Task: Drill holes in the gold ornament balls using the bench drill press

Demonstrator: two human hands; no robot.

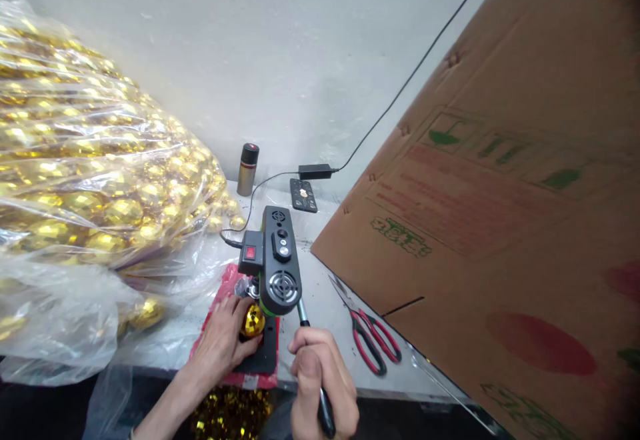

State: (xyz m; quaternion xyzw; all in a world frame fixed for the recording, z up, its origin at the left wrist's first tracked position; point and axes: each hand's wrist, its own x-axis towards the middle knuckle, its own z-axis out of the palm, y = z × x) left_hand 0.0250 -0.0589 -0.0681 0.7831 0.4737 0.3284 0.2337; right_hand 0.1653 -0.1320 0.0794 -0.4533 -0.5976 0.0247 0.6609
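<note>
In my left hand [225,335] is a shiny gold faceted ball [254,320], held between thumb and fingers under the front end of a black bench machine [280,253]. The machine has round vents, buttons and a side box with a red switch [251,252]. My right hand [323,383] is wrapped around the black grip of a metal lever [303,312] that slopes down from the machine's right side. A black base plate [269,353] lies beneath, on a red plastic sheet [231,280]. The machine's head hides whatever touches the ball's far side.
A big clear bag of gold balls [100,160] fills the left. A large cardboard box [480,213] leans at right, beside red-handled scissors [373,340]. Behind stand a dark-capped bottle [247,172], a black phone [303,195] and a power adapter [315,172] with cable. Gold pieces [230,413] show below the table edge.
</note>
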